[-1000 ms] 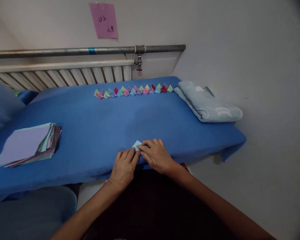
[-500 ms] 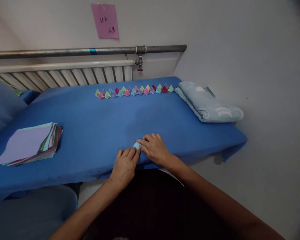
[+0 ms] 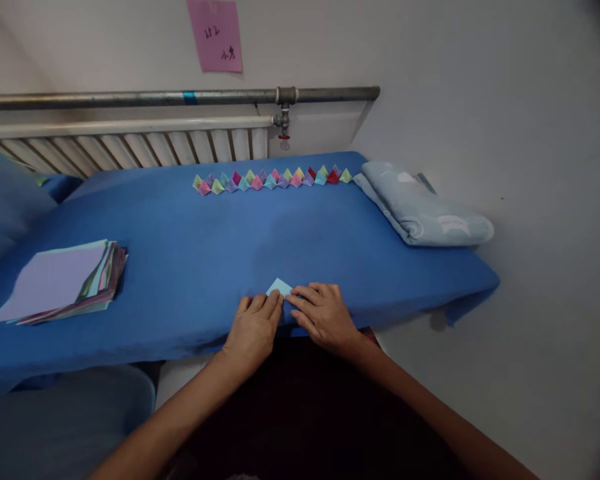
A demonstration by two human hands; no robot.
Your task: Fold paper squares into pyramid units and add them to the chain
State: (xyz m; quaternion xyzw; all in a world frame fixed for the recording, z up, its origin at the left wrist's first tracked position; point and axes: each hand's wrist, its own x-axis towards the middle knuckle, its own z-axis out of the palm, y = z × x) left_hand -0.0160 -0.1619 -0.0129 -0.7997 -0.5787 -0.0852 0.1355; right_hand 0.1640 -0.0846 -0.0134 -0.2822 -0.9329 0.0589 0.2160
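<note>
Left hand (image 3: 254, 330) and right hand (image 3: 327, 317) slant inward, fingers (image 3: 270, 305) on blue paper (image 3: 279, 285) (whether gripping, I cannot tell).

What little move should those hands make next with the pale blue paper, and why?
I'd guess the right hand should press down on the right side of the pale blue paper: the fingertips are at that corner, the left hand rests its fingers on the near part, and the blue cloth lies beneath.
</note>
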